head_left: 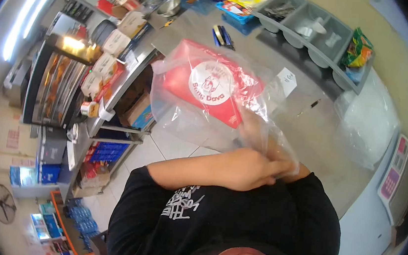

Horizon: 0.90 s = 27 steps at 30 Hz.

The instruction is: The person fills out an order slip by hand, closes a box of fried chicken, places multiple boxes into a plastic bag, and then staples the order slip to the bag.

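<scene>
A red food packet (174,77) with a round white print lies inside a clear plastic bag (175,117), in front of my body. My right hand (252,127) reaches into the bag and grips the packet's lower right corner; the film blurs its fingers. Crossing over my right forearm, my left hand (247,169) is closed on the bag's edge near its mouth. A white paper slip (286,81) shows beside the bag's right side.
On the steel counter (322,135) lie a pen (309,108) and blue-handled tools (222,36). A grey divided tray (306,31) stands at the back. Clear bags (369,120) and a scale (393,177) are at right, a lit food warmer (57,82) at left.
</scene>
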Each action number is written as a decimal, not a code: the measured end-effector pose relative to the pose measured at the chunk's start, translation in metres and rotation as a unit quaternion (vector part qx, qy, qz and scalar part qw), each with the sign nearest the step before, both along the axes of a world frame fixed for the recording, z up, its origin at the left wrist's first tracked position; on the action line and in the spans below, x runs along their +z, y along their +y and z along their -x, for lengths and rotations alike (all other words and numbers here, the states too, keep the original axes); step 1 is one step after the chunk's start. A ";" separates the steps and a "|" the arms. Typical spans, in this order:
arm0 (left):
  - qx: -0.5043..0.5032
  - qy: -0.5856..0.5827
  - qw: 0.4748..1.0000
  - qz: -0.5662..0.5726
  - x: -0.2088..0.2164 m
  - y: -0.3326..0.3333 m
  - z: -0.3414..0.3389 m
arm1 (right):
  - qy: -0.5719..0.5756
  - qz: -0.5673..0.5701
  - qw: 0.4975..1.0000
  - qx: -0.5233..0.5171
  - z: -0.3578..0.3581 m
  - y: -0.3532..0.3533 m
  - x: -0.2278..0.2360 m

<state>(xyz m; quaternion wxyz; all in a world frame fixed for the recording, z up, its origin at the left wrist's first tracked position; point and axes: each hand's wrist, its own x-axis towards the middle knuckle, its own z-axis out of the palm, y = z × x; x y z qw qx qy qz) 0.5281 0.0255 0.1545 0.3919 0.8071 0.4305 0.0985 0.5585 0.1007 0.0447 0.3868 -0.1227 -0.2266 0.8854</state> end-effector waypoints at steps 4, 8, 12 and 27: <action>0.070 -0.267 0.920 -0.280 0.060 -0.025 0.110 | 0.019 -0.069 0.997 -0.004 -0.024 0.014 0.043; 0.439 -0.540 0.638 -0.330 0.010 -0.056 0.224 | 0.031 -0.114 0.990 0.083 -0.010 -0.003 0.078; 0.446 -0.383 0.808 0.028 -0.120 0.013 0.172 | -0.010 -0.141 0.986 0.082 0.012 -0.004 0.065; 0.123 0.081 0.978 0.147 -0.143 0.073 0.252 | -0.287 0.118 0.900 -0.306 0.061 0.013 -0.114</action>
